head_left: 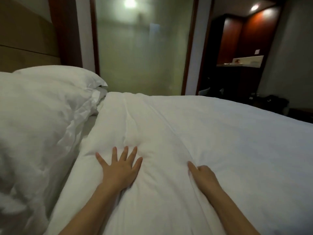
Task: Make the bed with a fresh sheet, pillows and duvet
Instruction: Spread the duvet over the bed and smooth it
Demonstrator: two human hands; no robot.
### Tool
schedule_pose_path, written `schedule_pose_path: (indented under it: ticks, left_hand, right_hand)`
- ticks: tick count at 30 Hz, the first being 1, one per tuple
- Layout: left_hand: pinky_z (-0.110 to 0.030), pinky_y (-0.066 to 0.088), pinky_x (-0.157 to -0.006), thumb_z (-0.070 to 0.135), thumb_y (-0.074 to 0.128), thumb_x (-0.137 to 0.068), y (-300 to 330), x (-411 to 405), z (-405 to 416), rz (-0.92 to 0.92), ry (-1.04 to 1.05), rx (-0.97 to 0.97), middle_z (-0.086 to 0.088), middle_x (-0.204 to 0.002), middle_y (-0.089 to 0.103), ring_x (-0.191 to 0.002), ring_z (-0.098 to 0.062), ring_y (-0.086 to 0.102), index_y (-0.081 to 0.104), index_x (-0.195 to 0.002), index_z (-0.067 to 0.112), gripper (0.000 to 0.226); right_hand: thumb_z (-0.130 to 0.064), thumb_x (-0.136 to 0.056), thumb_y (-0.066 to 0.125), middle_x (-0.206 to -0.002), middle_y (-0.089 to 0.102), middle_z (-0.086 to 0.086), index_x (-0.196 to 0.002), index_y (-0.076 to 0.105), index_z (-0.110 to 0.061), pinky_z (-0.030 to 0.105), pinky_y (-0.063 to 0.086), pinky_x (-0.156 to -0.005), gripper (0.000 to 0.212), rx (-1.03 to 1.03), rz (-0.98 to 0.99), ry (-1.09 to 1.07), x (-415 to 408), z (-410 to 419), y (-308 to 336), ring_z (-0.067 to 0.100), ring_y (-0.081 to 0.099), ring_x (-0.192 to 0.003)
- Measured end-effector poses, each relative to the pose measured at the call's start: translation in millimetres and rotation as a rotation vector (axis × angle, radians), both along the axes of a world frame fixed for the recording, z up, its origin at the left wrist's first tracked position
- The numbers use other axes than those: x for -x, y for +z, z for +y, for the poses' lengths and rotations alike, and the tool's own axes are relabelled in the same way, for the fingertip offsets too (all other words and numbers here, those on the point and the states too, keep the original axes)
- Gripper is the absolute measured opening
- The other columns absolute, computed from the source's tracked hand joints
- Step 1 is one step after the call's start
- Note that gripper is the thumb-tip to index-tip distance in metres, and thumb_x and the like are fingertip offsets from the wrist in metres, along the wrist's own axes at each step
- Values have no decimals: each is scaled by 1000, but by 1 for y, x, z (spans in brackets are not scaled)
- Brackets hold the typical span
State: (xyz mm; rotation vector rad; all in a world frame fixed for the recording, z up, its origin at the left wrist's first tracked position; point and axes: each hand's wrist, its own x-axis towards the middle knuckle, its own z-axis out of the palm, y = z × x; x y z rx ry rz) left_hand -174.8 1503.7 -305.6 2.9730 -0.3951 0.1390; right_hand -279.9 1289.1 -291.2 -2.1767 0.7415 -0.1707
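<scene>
A thick white duvet [194,133] covers most of the bed, soft and padded, its cotton surface broken by long shallow creases that run from the far edge toward the person. The left hand [119,168] lies flat on it, palm down with all five fingers spread apart, pressing a shallow dent into the filling; it grips nothing. The right hand [203,177] rests just to the right of it, turned on its side with the fingers curled together and tucked into a raised fold of the cover (whether cloth is actually pinched between them cannot be told, since the fold hides the fingertips). Both bare forearms reach in from the bottom edge. To the left, at the head of the bed, plump white pillows [39,107] lie in rumpled cases, the fabric crinkled into many small sharp wrinkles; the far one tapers to a rounded corner. Between the pillows and the folded top edge of the duvet a narrow grey strip of sheet [88,123] shows, smooth and flat. Behind the pillows stands a tan padded headboard [25,39] with a horizontal seam. Beyond the bed a tall frosted glass panel [144,48] glows dull green within a dark red-brown wooden frame, and a dark wooden cabinet [237,56] stands at the right.
</scene>
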Motion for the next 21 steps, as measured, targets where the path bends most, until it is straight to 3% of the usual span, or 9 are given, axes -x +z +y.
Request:
schedule_pose_path:
  ticks: [2, 3, 5, 11, 14, 18, 21]
  left_hand:
    - [-73, -17, -99, 59, 5, -96, -7, -20, -8, -37, -28, 45, 15, -159, -10, -147, -21, -14, -10, -148, 45, 56]
    - [-73, -16, -99, 58, 6, -97, -8, -31, -13, -42, -37, 70, 15, -159, -9, -147, -21, -13, -8, -149, 44, 56]
    - [-72, -16, -100, 56, 8, -98, -4, -52, -20, -29, -45, 98, 12, -160, -7, -147, -19, -11, -5, -150, 42, 55]
    - [-69, -9, -108, 47, 11, -101, 2, -76, -31, -21, -100, 129, -1, -161, 0, -148, -24, -5, 2, -153, 28, 56]
    - [-62, -3, -113, 45, 18, -101, 5, -66, -31, -23, -174, 287, -4, -161, 6, -147, -25, 2, 11, -153, 20, 58]
    - [-47, 5, -117, 62, 16, -89, 11, -33, -43, -158, -487, 493, -3, -159, 16, -147, -21, 10, 24, -150, 26, 72]
    - [-40, -3, -118, 71, 4, -83, 10, -12, -48, -217, -755, 415, 8, -159, 16, -147, -9, 4, 26, -147, 38, 75]
  right_hand:
    - [-33, -93, 59, -82, 72, 12, -77, 70, -3, 28, 53, -71, 36, -179, -50, -63, -4, -17, 1, 25, 69, -82]
    - [-21, -90, 64, -77, 73, 13, -78, 72, 0, 27, 55, -65, 26, -293, -49, -61, -4, -24, 3, 24, 70, -73]
    - [-9, -87, 64, -83, 74, 17, -91, 73, 5, 28, 55, -63, 17, -451, -21, -23, -4, -27, 11, 26, 71, -74]
    - [-16, -94, 52, -98, 71, 15, -100, 71, -1, 31, 55, -70, 25, -846, 1, 98, -3, -18, 14, 23, 70, -83]
    - [-14, -94, 52, -96, 70, 13, -99, 71, -3, 32, 53, -75, 23, -851, -27, 107, -3, -15, 10, 22, 67, -83]
    - [-15, -95, 52, -86, 70, 7, -95, 70, -7, 29, 50, -74, 20, -876, -63, 88, 0, -16, 9, 17, 66, -77]
    - [-18, -94, 55, -95, 72, 9, -100, 71, -6, 32, 52, -82, 21, -905, -82, 54, 0, -18, 10, 20, 66, -85]
